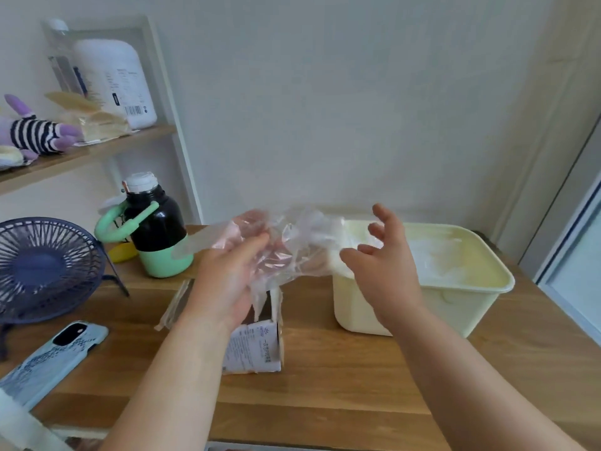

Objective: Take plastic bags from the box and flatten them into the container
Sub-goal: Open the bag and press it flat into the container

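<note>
The left forearm [169,369] and right forearm [455,369] are bare from wrist to the lower edge of view. The left hand [227,281] and right hand [387,271] are bare too.

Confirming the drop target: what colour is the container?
Pale yellow container, clearest in the head view.

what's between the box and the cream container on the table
In the head view, only bare wooden table separates the box from the container; the plastic bag is held higher, in the left hand.
</note>
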`<state>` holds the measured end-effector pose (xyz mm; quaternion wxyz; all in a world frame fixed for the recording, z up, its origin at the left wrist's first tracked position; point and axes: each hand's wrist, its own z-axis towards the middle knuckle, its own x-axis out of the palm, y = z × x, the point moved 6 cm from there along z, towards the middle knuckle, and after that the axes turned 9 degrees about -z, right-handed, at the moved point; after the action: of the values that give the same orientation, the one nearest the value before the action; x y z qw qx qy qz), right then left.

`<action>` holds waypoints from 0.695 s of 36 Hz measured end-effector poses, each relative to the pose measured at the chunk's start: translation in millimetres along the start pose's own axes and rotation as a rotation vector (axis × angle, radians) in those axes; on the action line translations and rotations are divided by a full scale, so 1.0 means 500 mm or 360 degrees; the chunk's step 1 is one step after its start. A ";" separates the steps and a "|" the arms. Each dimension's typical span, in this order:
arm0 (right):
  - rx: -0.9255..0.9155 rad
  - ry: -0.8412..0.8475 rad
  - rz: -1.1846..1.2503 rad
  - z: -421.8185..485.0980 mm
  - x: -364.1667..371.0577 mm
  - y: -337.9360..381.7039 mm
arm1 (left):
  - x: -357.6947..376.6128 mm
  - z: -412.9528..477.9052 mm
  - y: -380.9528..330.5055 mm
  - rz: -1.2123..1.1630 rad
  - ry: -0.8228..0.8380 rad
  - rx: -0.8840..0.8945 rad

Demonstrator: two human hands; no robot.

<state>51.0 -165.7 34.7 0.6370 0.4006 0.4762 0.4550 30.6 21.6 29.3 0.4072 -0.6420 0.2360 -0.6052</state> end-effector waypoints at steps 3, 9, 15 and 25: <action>0.0231 0.0169 0.0035 0.006 -0.006 -0.020 | 0.021 0.003 -0.007 -0.0071 0.0099 0.0064; 0.0112 0.0294 -0.0015 0.019 -0.034 0.007 | 0.065 -0.003 0.007 0.0177 0.0294 0.0093; 0.0120 0.0240 0.0006 0.031 -0.060 0.000 | 0.041 0.018 -0.001 0.0078 -0.0065 0.0275; 0.0230 0.0437 0.0445 0.032 -0.070 -0.009 | 0.050 0.034 0.029 -0.0135 -0.0067 0.0065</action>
<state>62.7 -201.7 42.4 0.4663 0.4417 0.5296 0.5540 53.8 -2.2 33.4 0.3989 -0.6557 0.1875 -0.6130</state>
